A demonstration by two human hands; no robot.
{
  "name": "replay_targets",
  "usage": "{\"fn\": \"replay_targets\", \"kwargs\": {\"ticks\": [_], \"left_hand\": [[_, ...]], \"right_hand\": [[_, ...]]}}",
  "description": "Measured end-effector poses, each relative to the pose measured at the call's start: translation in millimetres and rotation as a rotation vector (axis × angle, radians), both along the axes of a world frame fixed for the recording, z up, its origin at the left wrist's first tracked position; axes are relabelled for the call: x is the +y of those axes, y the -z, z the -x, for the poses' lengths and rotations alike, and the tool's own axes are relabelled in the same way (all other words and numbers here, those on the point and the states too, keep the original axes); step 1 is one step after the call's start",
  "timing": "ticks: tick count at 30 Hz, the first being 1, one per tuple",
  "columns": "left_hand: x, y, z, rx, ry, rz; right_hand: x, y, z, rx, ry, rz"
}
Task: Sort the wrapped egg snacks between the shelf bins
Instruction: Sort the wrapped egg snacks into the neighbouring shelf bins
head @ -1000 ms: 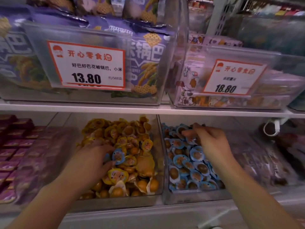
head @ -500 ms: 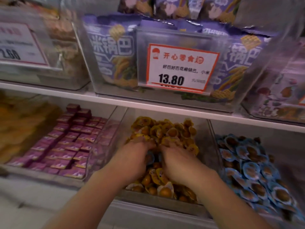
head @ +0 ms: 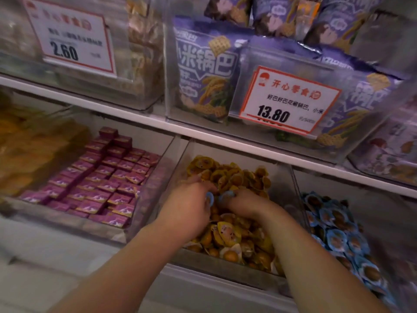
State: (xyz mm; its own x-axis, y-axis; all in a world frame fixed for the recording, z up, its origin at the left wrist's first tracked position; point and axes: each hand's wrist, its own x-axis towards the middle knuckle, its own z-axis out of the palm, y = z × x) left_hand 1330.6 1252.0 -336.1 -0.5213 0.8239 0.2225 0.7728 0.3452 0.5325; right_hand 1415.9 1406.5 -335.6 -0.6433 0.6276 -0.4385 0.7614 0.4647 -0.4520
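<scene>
Our two hands sit close together in the yellow bin [head: 225, 267] — left hand [head: 191, 208] pinches one blue egg snack [head: 209, 198], right hand [head: 243, 203] pinches another blue snack [head: 226, 195].

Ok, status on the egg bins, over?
Left hand pinching blue egg snack. Right hand on another. Both over yellow bin. Nothing blocking.

Yellow-wrapped egg snacks [head: 228, 177] in centre bin; blue-wrapped egg snacks [head: 336, 236] in right bin, two blue ones [head: 216, 198] amid yellow at hands; magenta packets [head: 101, 177] left; purple bags [head: 203, 71] with yellow grid-cracker print; white price tags [head: 286, 100], red border, black digits
</scene>
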Motion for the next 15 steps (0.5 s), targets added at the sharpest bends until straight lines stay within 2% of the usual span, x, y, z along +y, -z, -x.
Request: {"fn": "replay_targets", "kwargs": {"ticks": [4, 6, 11, 15], "left_hand": [[-9.9, -2.3, -5.1, -0.028, -0.041, -0.033], [-14.9, -2.6, -7.7, -0.061, -0.044, -0.044], [-17.8, -3.5, -9.2, -0.104, -0.068, -0.055], [-15.4, -8.0, -6.4, -0.223, -0.090, -0.188]], "right_hand": [[-3.8, 1.3, 1.3, 0.232, 0.373, 0.359], [-8.8, -4.1, 0.9, 0.308, 0.454, 0.515], [-17.3, -20.3, 7.0, 0.530, 0.482, 0.725], [-18.2, -28.7, 0.5, 0.591, 0.404, 0.677]]}}
